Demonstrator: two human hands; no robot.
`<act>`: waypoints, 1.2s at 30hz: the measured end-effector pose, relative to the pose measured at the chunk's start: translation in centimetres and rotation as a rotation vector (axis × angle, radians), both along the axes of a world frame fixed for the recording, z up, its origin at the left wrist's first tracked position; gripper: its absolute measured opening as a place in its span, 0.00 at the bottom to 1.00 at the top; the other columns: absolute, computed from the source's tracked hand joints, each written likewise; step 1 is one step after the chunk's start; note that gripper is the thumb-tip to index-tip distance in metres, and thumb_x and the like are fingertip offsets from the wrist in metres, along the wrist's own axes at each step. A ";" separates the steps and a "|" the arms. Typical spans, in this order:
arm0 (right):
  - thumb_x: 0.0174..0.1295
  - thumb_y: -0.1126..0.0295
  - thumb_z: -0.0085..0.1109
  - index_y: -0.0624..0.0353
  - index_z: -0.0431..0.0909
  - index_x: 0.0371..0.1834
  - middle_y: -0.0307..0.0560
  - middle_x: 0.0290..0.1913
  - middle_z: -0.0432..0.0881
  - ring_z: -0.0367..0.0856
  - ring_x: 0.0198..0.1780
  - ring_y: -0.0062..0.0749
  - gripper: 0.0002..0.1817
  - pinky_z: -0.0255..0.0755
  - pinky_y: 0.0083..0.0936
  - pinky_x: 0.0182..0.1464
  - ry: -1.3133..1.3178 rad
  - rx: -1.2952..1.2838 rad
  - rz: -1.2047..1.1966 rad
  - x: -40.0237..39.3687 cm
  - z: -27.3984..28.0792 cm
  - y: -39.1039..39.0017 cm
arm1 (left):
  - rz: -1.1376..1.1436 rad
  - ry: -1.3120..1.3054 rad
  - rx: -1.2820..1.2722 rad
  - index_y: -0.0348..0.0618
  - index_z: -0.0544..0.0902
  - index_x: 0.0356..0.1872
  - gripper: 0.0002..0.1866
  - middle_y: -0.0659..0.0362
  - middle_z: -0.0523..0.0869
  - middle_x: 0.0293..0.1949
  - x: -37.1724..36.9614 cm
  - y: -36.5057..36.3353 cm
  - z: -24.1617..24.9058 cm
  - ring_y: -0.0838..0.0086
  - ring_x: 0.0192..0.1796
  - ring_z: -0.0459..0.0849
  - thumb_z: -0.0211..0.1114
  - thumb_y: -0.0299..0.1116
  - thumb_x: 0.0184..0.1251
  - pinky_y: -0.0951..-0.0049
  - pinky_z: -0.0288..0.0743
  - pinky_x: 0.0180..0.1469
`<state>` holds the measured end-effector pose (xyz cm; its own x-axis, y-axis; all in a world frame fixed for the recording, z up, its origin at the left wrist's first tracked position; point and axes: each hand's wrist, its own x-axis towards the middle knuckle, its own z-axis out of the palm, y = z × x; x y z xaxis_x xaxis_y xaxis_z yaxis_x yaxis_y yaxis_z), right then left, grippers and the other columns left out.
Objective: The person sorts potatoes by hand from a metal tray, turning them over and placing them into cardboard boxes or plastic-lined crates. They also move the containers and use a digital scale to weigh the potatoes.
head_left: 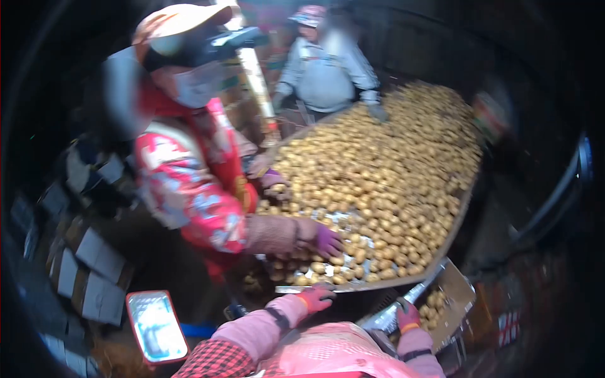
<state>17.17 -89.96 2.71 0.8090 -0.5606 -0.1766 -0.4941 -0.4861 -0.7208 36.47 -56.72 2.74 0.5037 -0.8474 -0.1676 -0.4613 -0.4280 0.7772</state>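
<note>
My left hand (317,297), in a pink and grey glove, lies at the near rim of a large sorting table (359,286), its fingers stretched out and holding nothing. The table is heaped with round yellow-brown produce (391,170) that looks like potatoes. Lower right, my right hand (408,315), also gloved, is closed on the silvery edge (413,293) beside a cardboard box (459,295). More of the same potatoes (432,309) lie inside that box. The fingers' far side is hidden.
A person in a red patterned jacket (189,170) works at the left, a purple-gloved hand (328,240) on the potatoes. Another person in a grey jacket (324,79) stands at the far side. A lit phone (157,327) is lower left. White cartons (97,271) are stacked left.
</note>
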 end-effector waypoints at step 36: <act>0.62 0.53 0.56 0.44 0.75 0.61 0.49 0.63 0.74 0.73 0.63 0.47 0.24 0.68 0.38 0.64 0.126 -0.125 -0.002 -2.0 0.5 2.7 | 0.016 -0.089 -0.061 0.45 0.83 0.53 0.21 0.45 0.75 0.63 -0.7 -0.9 0.8 0.53 0.69 0.68 0.69 0.34 0.55 0.59 0.59 0.71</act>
<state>15.15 -87.30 3.18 0.7841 -0.5858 -0.2049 -0.5773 -0.5674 -0.5872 35.80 -57.61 3.49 0.5278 -0.8465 -0.0701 -0.5234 -0.3891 0.7581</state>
